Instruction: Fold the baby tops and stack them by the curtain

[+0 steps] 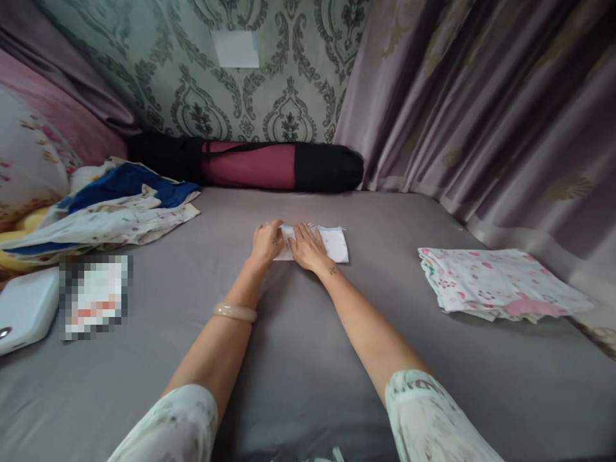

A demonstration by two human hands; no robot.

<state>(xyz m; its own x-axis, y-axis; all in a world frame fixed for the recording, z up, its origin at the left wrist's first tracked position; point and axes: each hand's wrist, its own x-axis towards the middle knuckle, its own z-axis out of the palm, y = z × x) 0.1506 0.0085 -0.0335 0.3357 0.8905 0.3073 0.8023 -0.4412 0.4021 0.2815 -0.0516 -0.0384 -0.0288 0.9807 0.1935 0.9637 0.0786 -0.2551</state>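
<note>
A small white folded cloth [335, 244] with a light blue strip along its far edge lies flat on the grey sheet [298, 333]. At its left end, my left hand [267, 242] has its fingers curled and closed on the cloth's edge; the fingertips are partly hidden. My right hand [308, 248] rests palm down on the middle of the cloth, fingers stretched out and pressing on it. The right end of the cloth shows past my right hand.
A folded white cloth with pink prints [495, 282] lies at right. Crumpled blue and white clothing [129, 199] is at left, beside a pale blue-white case [31, 305] and a blurred-out item [96, 296]. Against the wall lies a long black and maroon bag [250, 165].
</note>
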